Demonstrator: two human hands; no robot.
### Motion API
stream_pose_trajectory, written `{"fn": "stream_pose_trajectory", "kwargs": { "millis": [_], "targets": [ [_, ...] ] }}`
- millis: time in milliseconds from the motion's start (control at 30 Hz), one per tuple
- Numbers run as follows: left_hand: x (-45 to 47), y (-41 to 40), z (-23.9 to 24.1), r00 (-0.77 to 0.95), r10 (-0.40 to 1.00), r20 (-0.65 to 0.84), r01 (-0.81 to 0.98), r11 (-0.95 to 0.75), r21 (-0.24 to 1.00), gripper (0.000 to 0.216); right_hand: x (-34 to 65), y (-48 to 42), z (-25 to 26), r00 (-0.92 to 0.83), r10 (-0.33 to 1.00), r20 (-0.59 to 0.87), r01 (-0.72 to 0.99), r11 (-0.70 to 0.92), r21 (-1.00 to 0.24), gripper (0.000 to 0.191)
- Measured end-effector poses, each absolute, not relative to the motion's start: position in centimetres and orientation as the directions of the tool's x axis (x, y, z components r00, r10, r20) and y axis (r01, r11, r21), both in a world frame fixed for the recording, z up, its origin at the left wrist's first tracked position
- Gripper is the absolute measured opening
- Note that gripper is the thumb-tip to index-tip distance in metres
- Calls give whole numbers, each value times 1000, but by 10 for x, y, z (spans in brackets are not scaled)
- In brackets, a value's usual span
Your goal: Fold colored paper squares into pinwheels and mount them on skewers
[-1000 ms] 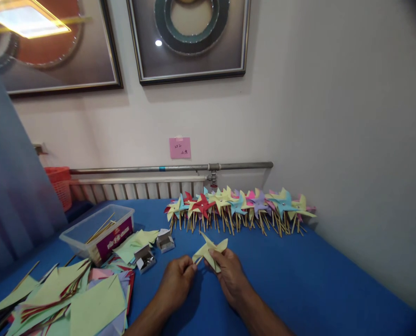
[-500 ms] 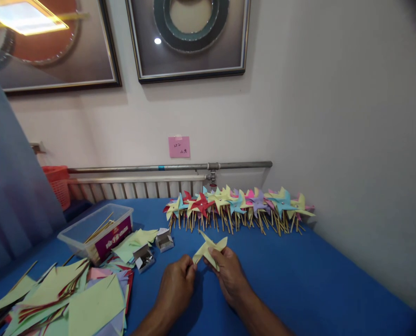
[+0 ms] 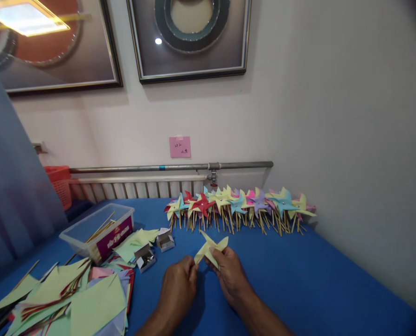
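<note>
Above the blue table top (image 3: 299, 280), the right hand (image 3: 229, 273) pinches a pale yellow folded paper pinwheel (image 3: 210, 247). The left hand (image 3: 178, 284) is closed, fingertips pressed at its lower edge. Behind, a row of coloured paper pinwheels on wooden sticks (image 3: 239, 207) lines the wall.

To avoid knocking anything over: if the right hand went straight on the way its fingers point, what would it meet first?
Beyond the yellow-green pinwheel it holds, the right hand would probably meet the row of finished pinwheels first, though depth is hard to judge.
</note>
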State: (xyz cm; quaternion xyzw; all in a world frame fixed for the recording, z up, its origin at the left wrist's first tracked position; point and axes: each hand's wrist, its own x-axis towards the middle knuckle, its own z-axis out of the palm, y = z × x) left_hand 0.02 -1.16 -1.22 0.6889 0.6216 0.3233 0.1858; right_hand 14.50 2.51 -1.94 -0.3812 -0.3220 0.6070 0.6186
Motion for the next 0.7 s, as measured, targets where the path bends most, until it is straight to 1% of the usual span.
{"fn": "stream_pose_trajectory", "kwargs": {
  "millis": [133, 233, 400, 500, 700],
  "targets": [
    [1, -13, -13, 27, 969, 246, 784, -173, 596, 22, 144, 25, -17, 59, 995, -79, -520, -37, -853, 22],
    [2, -14, -13, 33, 970, 240, 802, -169, 573, 22, 144, 25, -16, 67, 995, -77, -530, -30, -848, 23],
    [2, -14, -12, 27, 974, 226, 781, -162, 603, 22, 144, 25, -16, 66, 996, -64, -530, -20, -848, 22],
    [2, -14, -13, 28, 974, 224, 772, -164, 615, 22, 145, 25, -17, 71, 994, -84, -538, -33, -843, 24],
    [1, -12, -16, 40, 974, 223, 769, -172, 615, 23, 143, 24, -17, 70, 988, -139, -552, -78, -830, 35]
  ]
}}
